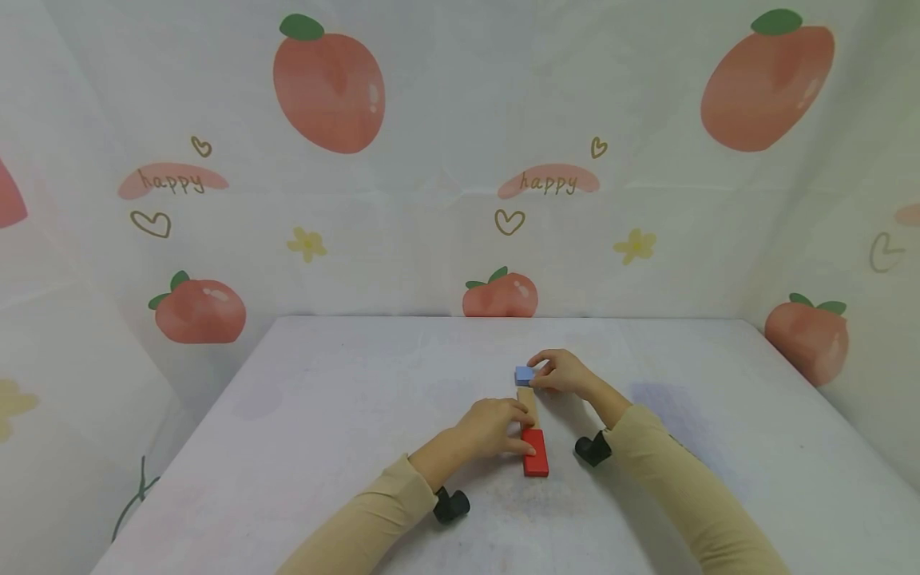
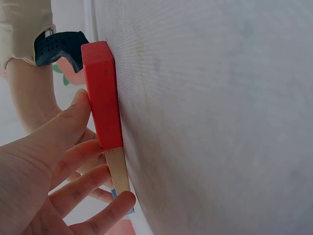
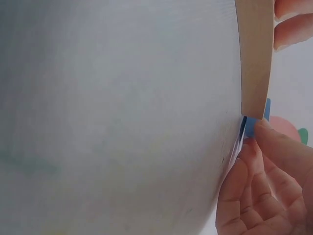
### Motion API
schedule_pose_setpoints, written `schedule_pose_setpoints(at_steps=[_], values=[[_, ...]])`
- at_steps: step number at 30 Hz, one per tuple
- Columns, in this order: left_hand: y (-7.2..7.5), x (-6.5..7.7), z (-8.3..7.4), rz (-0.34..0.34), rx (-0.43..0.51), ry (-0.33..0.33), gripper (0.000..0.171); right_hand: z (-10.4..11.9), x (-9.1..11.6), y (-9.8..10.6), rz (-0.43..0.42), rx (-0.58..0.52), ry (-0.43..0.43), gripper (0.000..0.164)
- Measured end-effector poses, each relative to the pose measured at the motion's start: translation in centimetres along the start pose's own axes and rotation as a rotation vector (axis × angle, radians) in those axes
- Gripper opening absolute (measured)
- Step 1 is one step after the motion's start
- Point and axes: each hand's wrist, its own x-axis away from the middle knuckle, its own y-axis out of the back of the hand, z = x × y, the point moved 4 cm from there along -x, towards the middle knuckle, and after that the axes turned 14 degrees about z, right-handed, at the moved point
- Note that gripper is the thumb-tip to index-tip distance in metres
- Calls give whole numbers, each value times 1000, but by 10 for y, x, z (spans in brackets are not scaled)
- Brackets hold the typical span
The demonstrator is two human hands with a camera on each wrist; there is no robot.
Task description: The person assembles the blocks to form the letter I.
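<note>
A red block point(image 1: 536, 465), a plain wooden block point(image 1: 528, 395) and a small blue block point(image 1: 523, 375) lie in a line on the table, running away from me. The red and wooden ones meet end to end. My left hand point(image 1: 487, 425) rests on them, thumb on the red block and fingers spread along the wooden block. At the far end my right hand point(image 1: 565, 374) pinches the blue block between thumb and fingers. In the right wrist view the blue block point(image 3: 251, 126) sits close to the wooden block's end point(image 3: 254, 93), partly hidden by the thumb.
The white table point(image 1: 345, 431) reaches back to a hanging cloth point(image 1: 431, 120) printed with peaches, flowers and hearts. Black wrist devices sit under both forearms, one by the left sleeve point(image 1: 451, 506) and one by the right sleeve point(image 1: 592, 449).
</note>
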Motion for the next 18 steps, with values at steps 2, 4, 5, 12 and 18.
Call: schedule_pose_setpoints(at_steps=[2,4,5,12,18], values=[[0,0,0,1,-2,3,40,0,-1,0,3,2,4,34],[0,0,0,2,0,4,40,-1,-1,0,1,0,5,34],[0,0,0,2,0,4,40,-1,-1,0,-1,-6,5,34],[2,1,-1,3,11,0,39,-3,-2,0,4,-25,-4,34],[2,2,-1,-1,16,-4,39,-3,-1,-1,9,-29,-20,34]])
